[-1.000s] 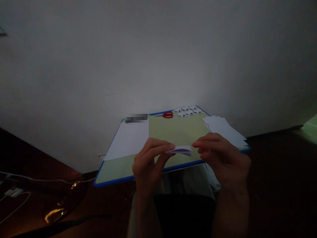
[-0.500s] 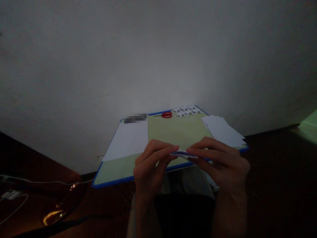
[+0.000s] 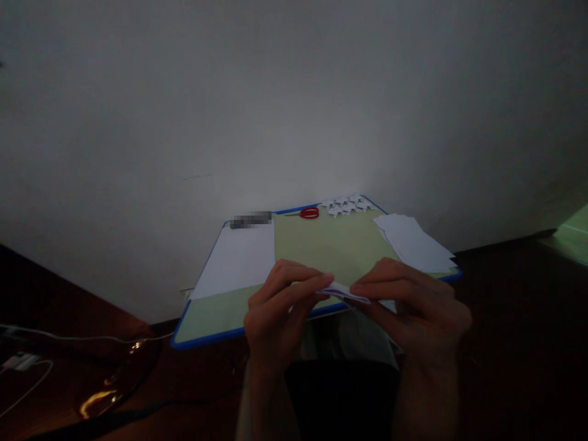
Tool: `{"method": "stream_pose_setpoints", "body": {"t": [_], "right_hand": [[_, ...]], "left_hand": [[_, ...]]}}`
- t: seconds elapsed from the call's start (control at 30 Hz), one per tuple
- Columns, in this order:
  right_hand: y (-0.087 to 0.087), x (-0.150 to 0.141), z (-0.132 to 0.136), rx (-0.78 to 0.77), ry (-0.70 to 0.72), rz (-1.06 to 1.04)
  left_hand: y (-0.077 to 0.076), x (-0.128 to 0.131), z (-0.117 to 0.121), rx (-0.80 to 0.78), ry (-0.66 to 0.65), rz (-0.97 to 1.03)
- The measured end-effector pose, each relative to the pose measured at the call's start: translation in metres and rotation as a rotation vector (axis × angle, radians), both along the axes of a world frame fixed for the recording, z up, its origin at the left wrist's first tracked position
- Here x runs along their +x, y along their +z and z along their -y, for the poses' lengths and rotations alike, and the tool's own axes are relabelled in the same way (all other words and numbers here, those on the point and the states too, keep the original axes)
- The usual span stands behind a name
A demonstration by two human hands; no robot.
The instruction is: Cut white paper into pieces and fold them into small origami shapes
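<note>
Folded paper piece (image 3: 343, 290), one, small and white, is held in the air between both hands just above the near edge of the board (image 3: 321, 245); its long axis runs left-right, roughly level, right end dipping slightly toward the person. Left hand (image 3: 275, 312) pinches the left end, thumb and fingers closed narrow on it; right hand (image 3: 413, 306) pinches the right end the same way, fingers laid along the top. Two hands, both the person's own. Board is one, pale green with a blue rim, tilted, far edge against a white wall (image 3: 294, 110). On it: one white sheet (image 3: 239, 257) on the left part, one loose stack of white paper slips (image 3: 416, 242) on the right, sheet count in the stack unclear. At the far edge: one pair of red-handled scissors (image 3: 309, 212), and a cluster of small white cut-out star shapes (image 3: 346, 205), about seven, too small to count exactly. One blurred dark strip (image 3: 250, 219) sits at the far left corner, what it is cannot be told. Hands cover part of the board's near edge. Left of the board, on a dark reddish surface (image 3: 68, 343), white cables (image 3: 27, 361). Scene is dim.
</note>
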State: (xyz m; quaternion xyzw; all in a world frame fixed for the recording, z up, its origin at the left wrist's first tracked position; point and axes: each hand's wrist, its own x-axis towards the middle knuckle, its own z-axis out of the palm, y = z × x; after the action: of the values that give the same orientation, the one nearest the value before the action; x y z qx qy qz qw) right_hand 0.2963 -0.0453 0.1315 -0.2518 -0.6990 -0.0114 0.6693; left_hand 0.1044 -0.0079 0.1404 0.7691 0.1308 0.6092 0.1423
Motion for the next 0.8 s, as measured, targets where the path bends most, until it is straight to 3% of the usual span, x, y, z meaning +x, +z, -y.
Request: {"method": "stream_pose_setpoints", "body": {"t": [0.8], "right_hand": [[-0.0006,-0.0037,-0.0005,-0.003,0.037,-0.054]], "left_hand": [[0.0018,0.0026,-0.0003,0.014,-0.044,0.042]]}}
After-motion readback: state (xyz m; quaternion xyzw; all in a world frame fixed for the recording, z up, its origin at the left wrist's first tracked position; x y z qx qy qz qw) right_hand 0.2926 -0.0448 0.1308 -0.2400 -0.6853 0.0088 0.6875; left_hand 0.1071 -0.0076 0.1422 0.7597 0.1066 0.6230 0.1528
